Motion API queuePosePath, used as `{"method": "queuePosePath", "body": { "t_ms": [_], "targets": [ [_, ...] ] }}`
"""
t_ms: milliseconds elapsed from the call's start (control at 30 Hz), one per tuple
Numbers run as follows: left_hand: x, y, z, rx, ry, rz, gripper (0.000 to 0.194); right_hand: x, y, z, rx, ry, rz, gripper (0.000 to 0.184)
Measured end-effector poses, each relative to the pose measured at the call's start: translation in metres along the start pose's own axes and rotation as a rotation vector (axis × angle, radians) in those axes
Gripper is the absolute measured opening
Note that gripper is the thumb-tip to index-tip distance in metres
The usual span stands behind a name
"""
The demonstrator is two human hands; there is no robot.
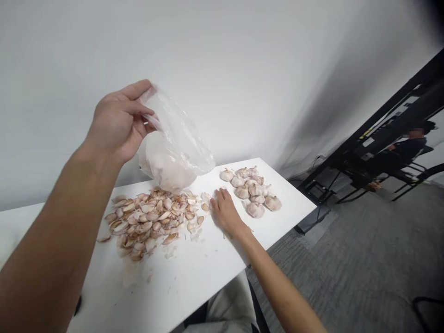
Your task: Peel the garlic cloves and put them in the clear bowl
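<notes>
Raised above the table, my left hand (120, 115) pinches the rim of a clear plastic bag (183, 134). The bag hangs down with pale contents in its bottom, too blurred to name for certain, just behind a heap of loose garlic cloves (149, 219). My right hand (225, 210) rests low on the tabletop, fingers stretched out, between that heap and a group of whole garlic bulbs (255, 189). Close to its fingertips lie a few cloves and thin bits of papery skin (205, 198).
The white table (208, 282) stands against a pale wall (222, 69). Papery scraps lie on its near part. Beyond its right end are grey carpet (364, 259), dark furniture (329, 180) and a seated person (411, 150) in the distance. My legs (229, 305) are under the near edge.
</notes>
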State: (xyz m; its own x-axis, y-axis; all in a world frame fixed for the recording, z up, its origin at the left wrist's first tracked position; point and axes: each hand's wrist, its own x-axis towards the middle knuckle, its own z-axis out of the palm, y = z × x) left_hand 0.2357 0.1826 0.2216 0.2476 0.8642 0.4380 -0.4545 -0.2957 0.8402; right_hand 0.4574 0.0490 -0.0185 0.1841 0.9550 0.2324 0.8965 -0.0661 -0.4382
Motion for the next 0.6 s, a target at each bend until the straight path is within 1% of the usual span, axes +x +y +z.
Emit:
{"method": "queuePosePath", "body": {
  "t_ms": [100, 167, 233, 300, 433, 600],
  "targets": [
    [0.002, -0.005, 0.002, 0.018, -0.008, -0.009, 0.053, -0.018, -0.002, -0.013, 0.024, -0.010, -0.031, 0.057],
    [0.003, -0.007, 0.003, 0.031, -0.015, -0.017, 0.053, -0.030, 0.002, -0.022, 0.027, 0.035, 0.005, 0.060],
    [0.003, -0.009, 0.005, 0.034, -0.026, -0.019, 0.054, -0.040, 0.008, -0.027, 0.015, 0.087, 0.067, 0.063],
    [0.004, -0.011, 0.009, 0.035, -0.040, -0.015, 0.053, -0.047, 0.012, -0.025, -0.006, 0.106, 0.102, 0.063],
    [0.003, -0.015, 0.016, 0.060, -0.062, -0.015, 0.054, -0.049, 0.012, -0.013, -0.036, 0.090, 0.109, 0.063],
    [0.002, -0.016, 0.013, 0.089, -0.040, 0.002, 0.055, -0.052, 0.008, -0.009, -0.014, 0.055, 0.110, 0.066]
  ]
}}
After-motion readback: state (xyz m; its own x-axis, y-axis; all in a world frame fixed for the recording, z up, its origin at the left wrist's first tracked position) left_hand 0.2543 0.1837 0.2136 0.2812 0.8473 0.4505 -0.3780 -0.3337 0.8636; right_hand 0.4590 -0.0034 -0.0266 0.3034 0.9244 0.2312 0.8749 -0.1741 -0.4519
